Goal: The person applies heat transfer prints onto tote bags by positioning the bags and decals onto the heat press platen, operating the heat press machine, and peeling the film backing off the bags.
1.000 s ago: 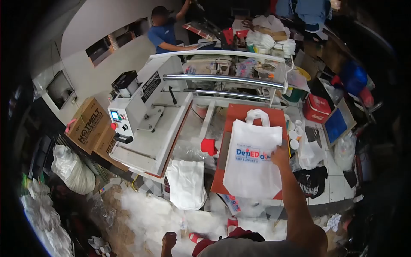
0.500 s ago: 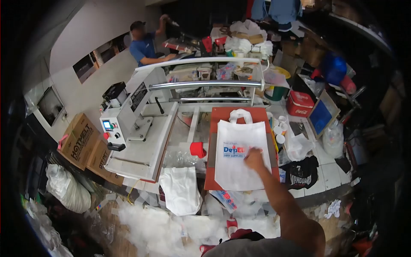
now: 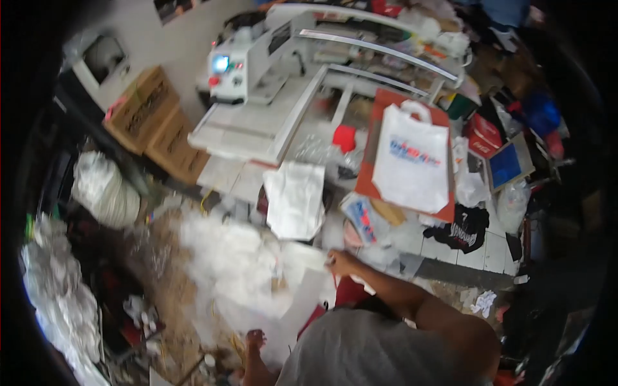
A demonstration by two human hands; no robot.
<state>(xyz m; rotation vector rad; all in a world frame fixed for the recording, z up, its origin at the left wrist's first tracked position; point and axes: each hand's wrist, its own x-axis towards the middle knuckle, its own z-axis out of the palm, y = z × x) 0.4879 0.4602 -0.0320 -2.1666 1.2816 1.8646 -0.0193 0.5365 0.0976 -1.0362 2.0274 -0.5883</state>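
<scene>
The printed tote bag (image 3: 412,170) is lying face up on a red board (image 3: 368,183), its handle loop pointing toward the far side. On the near side of that bag and to its left, the person's right hand (image 3: 342,262) is hovering with its fingers curling at the top end of a pale sheet (image 3: 297,315); blur is hiding whether they are clamping it, so I cannot tell. The sheet is slanting between both hands, well to the near left of the bag. The left hand (image 3: 255,338) is hanging farther out that way, and I cannot tell whether its fingers are apart or together. Left of the bag, a blank white bag (image 3: 294,201) is lying and a white press (image 3: 251,122) is standing. A black shirt (image 3: 460,230) is lying just beside its near right corner.
</scene>
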